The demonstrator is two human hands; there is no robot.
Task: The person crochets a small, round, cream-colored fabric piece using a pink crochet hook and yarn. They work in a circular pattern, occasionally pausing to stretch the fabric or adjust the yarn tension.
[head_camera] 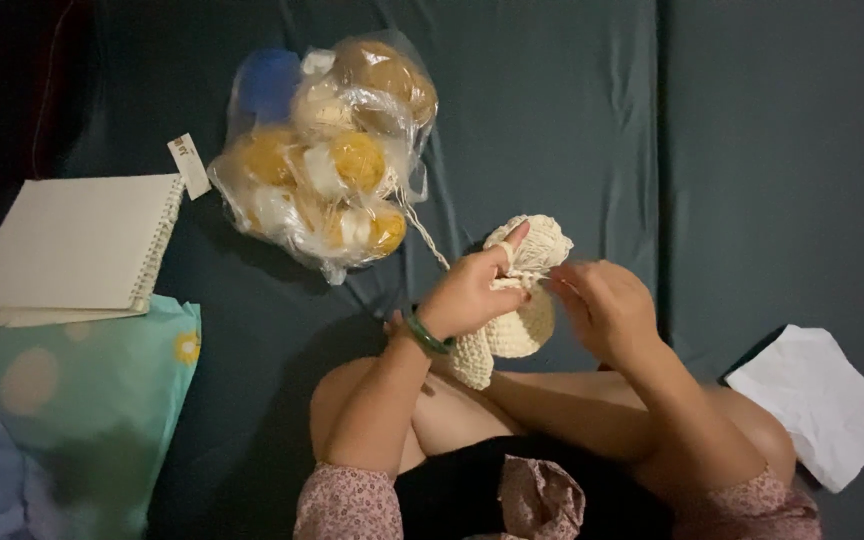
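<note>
Cream crochet piece (517, 330) pinched between left hand (467, 295) fingers, right hand (602, 310) touching

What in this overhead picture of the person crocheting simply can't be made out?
- Crochet hook: head view, if there is one, the right hand and motion blur hide it.
- Cream crochet piece: partly behind the left hand.
- Balls in the plastic bag of yarn: number unclear through glare and crinkled plastic.
- Small paper tag: print too small.
- Spiral notebook: cover blank, contents unseen.
</note>
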